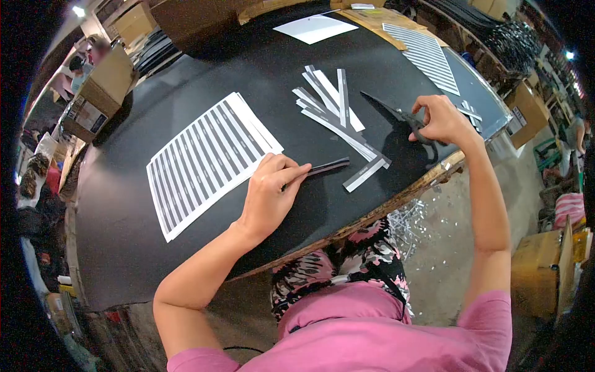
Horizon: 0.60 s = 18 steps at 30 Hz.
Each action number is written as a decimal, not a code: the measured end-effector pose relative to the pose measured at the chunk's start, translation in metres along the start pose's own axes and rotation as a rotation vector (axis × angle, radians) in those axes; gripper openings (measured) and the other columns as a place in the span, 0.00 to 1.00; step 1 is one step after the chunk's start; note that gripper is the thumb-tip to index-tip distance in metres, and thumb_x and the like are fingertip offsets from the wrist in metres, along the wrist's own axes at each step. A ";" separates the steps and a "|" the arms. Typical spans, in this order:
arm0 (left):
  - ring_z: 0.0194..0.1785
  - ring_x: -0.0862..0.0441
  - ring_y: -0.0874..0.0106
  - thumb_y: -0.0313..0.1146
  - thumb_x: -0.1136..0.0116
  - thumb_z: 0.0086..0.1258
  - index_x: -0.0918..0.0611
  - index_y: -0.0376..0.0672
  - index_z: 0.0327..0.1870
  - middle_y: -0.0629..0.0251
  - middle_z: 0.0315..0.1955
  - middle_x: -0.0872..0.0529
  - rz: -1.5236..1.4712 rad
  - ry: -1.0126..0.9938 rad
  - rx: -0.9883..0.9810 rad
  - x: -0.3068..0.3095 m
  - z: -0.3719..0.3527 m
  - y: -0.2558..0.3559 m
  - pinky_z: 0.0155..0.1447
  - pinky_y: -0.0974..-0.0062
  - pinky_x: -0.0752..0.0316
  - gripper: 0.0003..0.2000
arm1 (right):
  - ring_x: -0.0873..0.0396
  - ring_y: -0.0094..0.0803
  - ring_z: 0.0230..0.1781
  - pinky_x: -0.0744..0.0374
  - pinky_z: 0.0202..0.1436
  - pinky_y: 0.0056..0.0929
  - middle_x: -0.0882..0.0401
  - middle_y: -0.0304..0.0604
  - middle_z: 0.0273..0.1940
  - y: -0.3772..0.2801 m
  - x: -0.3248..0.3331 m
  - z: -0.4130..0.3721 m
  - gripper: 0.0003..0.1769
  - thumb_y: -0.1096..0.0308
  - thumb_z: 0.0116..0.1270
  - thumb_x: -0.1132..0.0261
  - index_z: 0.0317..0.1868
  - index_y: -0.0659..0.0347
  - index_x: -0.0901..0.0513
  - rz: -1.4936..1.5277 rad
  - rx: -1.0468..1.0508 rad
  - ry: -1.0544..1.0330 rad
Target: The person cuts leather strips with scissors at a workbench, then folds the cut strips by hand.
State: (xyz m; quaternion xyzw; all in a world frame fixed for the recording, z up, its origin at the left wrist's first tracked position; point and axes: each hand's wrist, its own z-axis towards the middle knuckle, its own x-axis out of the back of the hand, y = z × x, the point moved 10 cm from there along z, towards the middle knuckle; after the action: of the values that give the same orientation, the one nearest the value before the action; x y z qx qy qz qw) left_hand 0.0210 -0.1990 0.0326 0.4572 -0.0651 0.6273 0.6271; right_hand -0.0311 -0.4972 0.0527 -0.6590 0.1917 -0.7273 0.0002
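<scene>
My left hand point(268, 189) is closed in a pinch on a thin dark strip point(330, 166), which sticks out to the right just above the black tabletop. My right hand point(445, 121) is closed around the handles of black scissors point(385, 105), whose blades point away to the upper left. Between my hands lies a loose fan of cut paper strips point(328, 111), grey and white. One short strip point(364, 175) rests across the lower end of that fan. Left of my left hand is a stack of striped paper sheets point(204, 161).
A white sheet point(315, 28) lies at the far side of the black table point(124, 242). Another striped sheet point(424, 56) and small strips point(471, 115) are at the right. Paper scraps point(409, 226) litter the floor. A cardboard box point(99, 102) stands at the left edge.
</scene>
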 end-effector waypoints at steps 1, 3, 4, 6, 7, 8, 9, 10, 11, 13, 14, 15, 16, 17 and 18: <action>0.36 0.21 0.65 0.21 0.33 0.55 0.13 0.40 0.39 0.62 0.29 0.17 -0.004 0.001 0.006 0.000 -0.001 0.000 0.41 0.71 0.27 0.10 | 0.20 0.48 0.33 0.23 0.39 0.39 0.20 0.53 0.28 -0.001 -0.004 -0.001 0.27 0.60 0.38 0.20 0.37 0.67 0.18 0.030 -0.002 -0.053; 0.35 0.21 0.66 0.20 0.33 0.55 0.13 0.40 0.40 0.62 0.29 0.17 0.023 -0.008 -0.007 -0.001 -0.001 0.001 0.40 0.71 0.27 0.11 | 0.20 0.49 0.35 0.22 0.41 0.39 0.19 0.53 0.30 -0.004 -0.013 -0.004 0.24 0.63 0.41 0.22 0.37 0.66 0.18 0.064 -0.005 -0.109; 0.35 0.21 0.66 0.20 0.33 0.55 0.13 0.40 0.40 0.62 0.29 0.17 0.023 -0.010 -0.005 -0.001 -0.001 0.000 0.40 0.71 0.27 0.11 | 0.20 0.48 0.37 0.23 0.43 0.39 0.19 0.52 0.32 -0.014 -0.004 -0.007 0.20 0.66 0.44 0.24 0.37 0.65 0.18 0.050 0.071 0.020; 0.34 0.21 0.66 0.20 0.33 0.55 0.13 0.40 0.40 0.62 0.29 0.17 -0.004 -0.005 0.001 -0.001 -0.001 0.000 0.39 0.72 0.27 0.11 | 0.20 0.48 0.39 0.23 0.45 0.39 0.19 0.52 0.33 -0.033 0.000 -0.020 0.16 0.69 0.47 0.27 0.37 0.65 0.18 0.036 0.144 0.145; 0.34 0.21 0.66 0.20 0.33 0.55 0.13 0.40 0.40 0.62 0.29 0.17 -0.006 -0.008 0.003 -0.002 -0.002 -0.001 0.39 0.72 0.27 0.11 | 0.21 0.48 0.41 0.24 0.47 0.40 0.19 0.51 0.34 -0.062 -0.006 -0.029 0.15 0.71 0.48 0.28 0.38 0.65 0.18 0.107 0.314 0.089; 0.34 0.21 0.66 0.20 0.33 0.55 0.13 0.41 0.41 0.62 0.29 0.17 -0.002 -0.007 0.000 -0.002 -0.002 -0.002 0.39 0.72 0.27 0.11 | 0.22 0.47 0.43 0.25 0.49 0.40 0.20 0.51 0.36 -0.092 -0.011 -0.042 0.14 0.73 0.50 0.30 0.39 0.65 0.18 0.179 0.485 0.032; 0.34 0.21 0.66 0.20 0.33 0.55 0.13 0.41 0.41 0.61 0.29 0.17 0.004 -0.006 -0.003 -0.002 -0.001 -0.002 0.39 0.72 0.27 0.12 | 0.24 0.49 0.46 0.26 0.51 0.40 0.21 0.51 0.38 -0.108 -0.018 -0.051 0.13 0.73 0.50 0.30 0.39 0.65 0.18 0.232 0.478 -0.033; 0.34 0.21 0.66 0.20 0.33 0.55 0.13 0.41 0.41 0.61 0.29 0.17 0.003 -0.006 -0.002 -0.002 -0.001 -0.003 0.39 0.72 0.27 0.12 | 0.25 0.49 0.47 0.27 0.52 0.40 0.22 0.51 0.39 -0.117 -0.026 -0.055 0.14 0.73 0.51 0.30 0.40 0.65 0.18 0.247 0.531 -0.055; 0.34 0.21 0.66 0.20 0.33 0.55 0.13 0.41 0.41 0.61 0.29 0.17 0.005 -0.006 -0.007 -0.002 -0.001 -0.002 0.38 0.72 0.27 0.12 | 0.26 0.49 0.49 0.28 0.54 0.39 0.23 0.51 0.41 -0.122 -0.035 -0.058 0.14 0.73 0.52 0.31 0.40 0.65 0.19 0.263 0.583 -0.078; 0.34 0.21 0.66 0.20 0.33 0.55 0.13 0.41 0.41 0.61 0.29 0.17 0.007 -0.009 -0.011 -0.002 -0.001 -0.002 0.38 0.72 0.27 0.12 | 0.26 0.49 0.49 0.29 0.54 0.39 0.26 0.50 0.41 -0.121 -0.042 -0.056 0.14 0.72 0.52 0.30 0.39 0.65 0.20 0.276 0.589 -0.085; 0.34 0.21 0.66 0.20 0.33 0.55 0.12 0.42 0.41 0.61 0.29 0.17 0.000 -0.010 -0.004 -0.002 -0.001 -0.003 0.38 0.72 0.27 0.12 | 0.26 0.49 0.47 0.29 0.53 0.40 0.26 0.50 0.40 -0.120 -0.042 -0.053 0.13 0.72 0.51 0.29 0.37 0.65 0.20 0.270 0.590 -0.079; 0.34 0.21 0.66 0.20 0.34 0.55 0.12 0.42 0.41 0.61 0.29 0.17 -0.007 -0.009 0.003 -0.002 -0.001 -0.004 0.38 0.72 0.26 0.12 | 0.26 0.49 0.46 0.29 0.53 0.40 0.27 0.50 0.39 -0.119 -0.042 -0.050 0.14 0.71 0.50 0.28 0.36 0.64 0.21 0.263 0.592 -0.073; 0.34 0.21 0.66 0.20 0.34 0.55 0.12 0.42 0.41 0.61 0.29 0.17 -0.005 -0.009 0.004 -0.001 -0.001 -0.004 0.38 0.72 0.26 0.12 | 0.26 0.49 0.46 0.29 0.53 0.40 0.27 0.50 0.39 -0.117 -0.043 -0.047 0.14 0.71 0.50 0.28 0.36 0.64 0.21 0.264 0.593 -0.072; 0.34 0.20 0.67 0.20 0.34 0.55 0.12 0.42 0.41 0.61 0.29 0.17 -0.008 -0.010 0.004 -0.001 0.000 -0.003 0.38 0.72 0.26 0.12 | 0.26 0.48 0.45 0.29 0.51 0.39 0.27 0.49 0.38 -0.115 -0.047 -0.044 0.14 0.70 0.49 0.27 0.34 0.64 0.22 0.278 0.579 -0.110; 0.34 0.20 0.67 0.20 0.34 0.55 0.12 0.42 0.41 0.61 0.29 0.17 -0.009 -0.012 0.003 -0.001 0.000 -0.003 0.38 0.72 0.26 0.12 | 0.26 0.47 0.44 0.29 0.49 0.39 0.27 0.49 0.37 -0.113 -0.050 -0.041 0.14 0.70 0.48 0.27 0.32 0.63 0.22 0.293 0.565 -0.147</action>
State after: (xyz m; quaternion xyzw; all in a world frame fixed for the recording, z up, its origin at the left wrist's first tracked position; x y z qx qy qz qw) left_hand 0.0233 -0.1991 0.0301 0.4622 -0.0658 0.6217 0.6289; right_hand -0.0349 -0.3682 0.0341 -0.6490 0.0742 -0.6945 0.3015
